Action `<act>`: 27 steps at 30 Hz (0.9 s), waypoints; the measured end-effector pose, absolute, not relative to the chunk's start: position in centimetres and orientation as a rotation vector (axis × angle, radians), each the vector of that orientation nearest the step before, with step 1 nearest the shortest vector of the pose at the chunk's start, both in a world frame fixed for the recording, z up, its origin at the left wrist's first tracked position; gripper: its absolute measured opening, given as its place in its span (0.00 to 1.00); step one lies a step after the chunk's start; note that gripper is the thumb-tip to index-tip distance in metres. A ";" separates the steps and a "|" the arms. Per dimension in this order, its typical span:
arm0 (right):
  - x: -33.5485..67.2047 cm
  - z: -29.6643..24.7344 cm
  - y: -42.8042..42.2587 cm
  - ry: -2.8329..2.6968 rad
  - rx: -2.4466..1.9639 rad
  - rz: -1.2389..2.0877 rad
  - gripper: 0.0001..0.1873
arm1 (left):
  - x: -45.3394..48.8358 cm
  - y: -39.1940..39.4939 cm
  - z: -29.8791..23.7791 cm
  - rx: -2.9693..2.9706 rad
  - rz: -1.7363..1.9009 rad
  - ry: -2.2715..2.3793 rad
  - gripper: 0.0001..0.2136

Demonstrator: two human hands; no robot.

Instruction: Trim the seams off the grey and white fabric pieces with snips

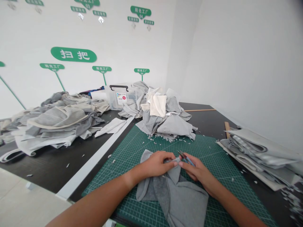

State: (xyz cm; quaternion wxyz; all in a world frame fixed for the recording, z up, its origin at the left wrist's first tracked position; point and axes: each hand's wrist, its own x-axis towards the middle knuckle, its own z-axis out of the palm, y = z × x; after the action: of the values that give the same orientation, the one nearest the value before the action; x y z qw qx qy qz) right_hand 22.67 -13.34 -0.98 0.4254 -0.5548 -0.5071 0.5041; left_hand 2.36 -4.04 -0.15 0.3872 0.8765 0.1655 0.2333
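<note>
Grey cloth [188,201] lies crumpled on the near part of the green cutting mat [205,148], soft and faintly mottled, with folded layers. Its lifted corner points toward the mat's far edge; its long axis slants from far left to near right. The left hand [163,163] pinches that corner. The right hand [196,171] grips small snips [186,157] with blue on the handle, its thumb at the same corner. A mound of grey and cream cloths [168,121] covers the mat's far edge. Behind and left of the mat, on the black worktop [53,168], a clear box [112,101] bears a label [121,98] too small to read. Beyond the mat, wall signs read "扫把" [74,55] and "阳光工厂" [141,71], numbered 02, 03 and 04. Right of the mat sits a cloth stack [260,157].
</note>
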 end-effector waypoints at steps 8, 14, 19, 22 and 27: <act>22.9 -0.8 -13.6 -1.179 -1.405 1.217 0.30 | 2.6 -4.2 -0.2 2.311 0.648 0.472 0.11; 23.0 -1.0 -13.5 -1.171 -1.401 1.265 0.29 | 2.5 -4.5 0.2 2.377 0.701 0.528 0.07; 22.9 -1.4 -13.2 -1.152 -1.432 1.268 0.29 | 2.1 -5.2 2.4 2.286 0.897 0.568 0.07; 23.1 -1.6 -13.1 -1.163 -1.415 1.284 0.25 | 1.8 -6.0 4.1 2.150 0.907 0.475 0.05; 23.2 -2.0 -13.2 -1.159 -1.383 1.276 0.19 | 1.7 -6.5 4.7 2.045 0.863 0.442 0.06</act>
State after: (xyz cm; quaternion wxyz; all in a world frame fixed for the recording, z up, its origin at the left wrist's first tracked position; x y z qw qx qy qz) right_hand 23.22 -13.23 -1.96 0.4491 -0.5590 -0.4687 0.5159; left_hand 1.67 -6.48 4.71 0.4252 0.8178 0.1767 0.3451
